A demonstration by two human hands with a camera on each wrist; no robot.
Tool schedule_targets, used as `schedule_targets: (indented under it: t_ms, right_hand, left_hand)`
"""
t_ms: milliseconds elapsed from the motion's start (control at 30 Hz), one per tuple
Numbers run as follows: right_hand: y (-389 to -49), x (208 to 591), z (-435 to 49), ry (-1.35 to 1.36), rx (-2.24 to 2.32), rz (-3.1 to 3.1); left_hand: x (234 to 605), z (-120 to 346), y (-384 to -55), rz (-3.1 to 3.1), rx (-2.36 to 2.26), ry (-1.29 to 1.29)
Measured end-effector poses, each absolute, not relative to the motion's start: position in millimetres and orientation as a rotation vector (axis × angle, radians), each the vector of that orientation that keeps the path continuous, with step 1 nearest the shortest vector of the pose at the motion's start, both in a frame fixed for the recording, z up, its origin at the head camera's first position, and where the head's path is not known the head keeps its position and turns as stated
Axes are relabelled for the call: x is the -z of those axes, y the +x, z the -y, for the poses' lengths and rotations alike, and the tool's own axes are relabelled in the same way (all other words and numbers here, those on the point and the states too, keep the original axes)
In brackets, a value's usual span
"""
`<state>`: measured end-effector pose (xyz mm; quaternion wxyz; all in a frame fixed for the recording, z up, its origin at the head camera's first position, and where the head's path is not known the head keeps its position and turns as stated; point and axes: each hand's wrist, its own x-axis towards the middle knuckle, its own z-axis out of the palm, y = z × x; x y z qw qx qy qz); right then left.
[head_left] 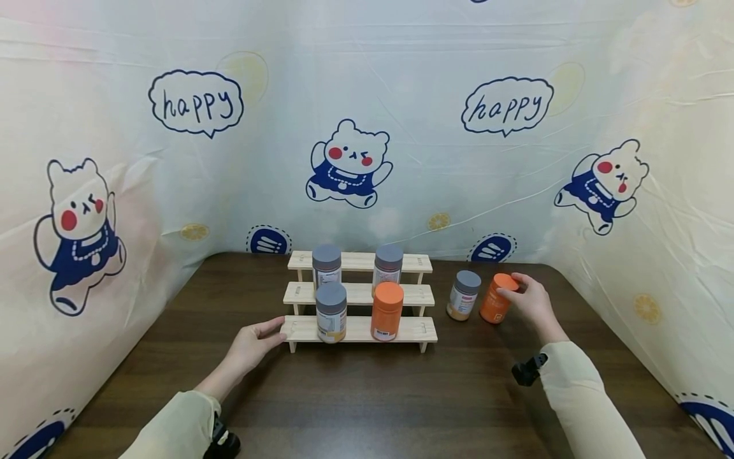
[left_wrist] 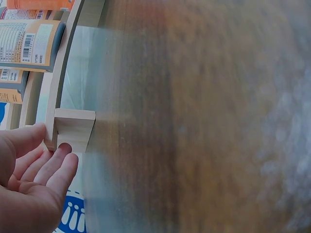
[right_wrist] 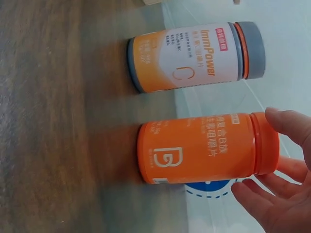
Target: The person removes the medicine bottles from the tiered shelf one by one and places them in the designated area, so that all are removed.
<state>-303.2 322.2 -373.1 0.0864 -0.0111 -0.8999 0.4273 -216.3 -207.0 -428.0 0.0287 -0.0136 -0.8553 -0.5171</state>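
A three-tier wooden display rack [head_left: 360, 328] stands in the middle of the table. My left hand [head_left: 252, 347] pinches the left end of its lowest board, thumb above and fingertips below in the left wrist view. To the right of the rack, an orange supplement bottle [right_wrist: 199, 150] stands upright on the table. My right hand [head_left: 533, 306] holds it by the cap [right_wrist: 267, 145], thumb on one side and fingers on the other. Close to its left is a grey-capped supplement bottle [head_left: 463, 296] with a white and orange label, also upright.
On the lowest tier sit a grey-capped bottle [head_left: 331, 312] and another orange bottle [head_left: 387, 312]. Higher up are two more grey-capped bottles [head_left: 327, 261], partly hidden by the front ones. A printed cloth [head_left: 413, 166] hangs behind and beside the dark wooden table [head_left: 367, 401].
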Motion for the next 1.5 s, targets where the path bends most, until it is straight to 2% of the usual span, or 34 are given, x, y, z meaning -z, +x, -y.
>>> schedule_targets:
  t_ms: [467,867,1167,1500]
  right_hand:
    - [-298,313,-299,0.106,-1.209,2.607]
    - [-296,263,-257,0.306,-1.201,2.483]
    - [-291,244,-218,0.497,-1.190,2.453]
    - [-290,243,-179,0.634,-1.200,2.476]
  left_hand:
    - [428,207,-218,2.664,1.617,-0.009]
    - [429,207,-218,2.657,1.613,-0.010]
    - [429,207,-218,2.657,1.606,-0.008]
    - [429,207,-217,2.646,1.609,-0.008]
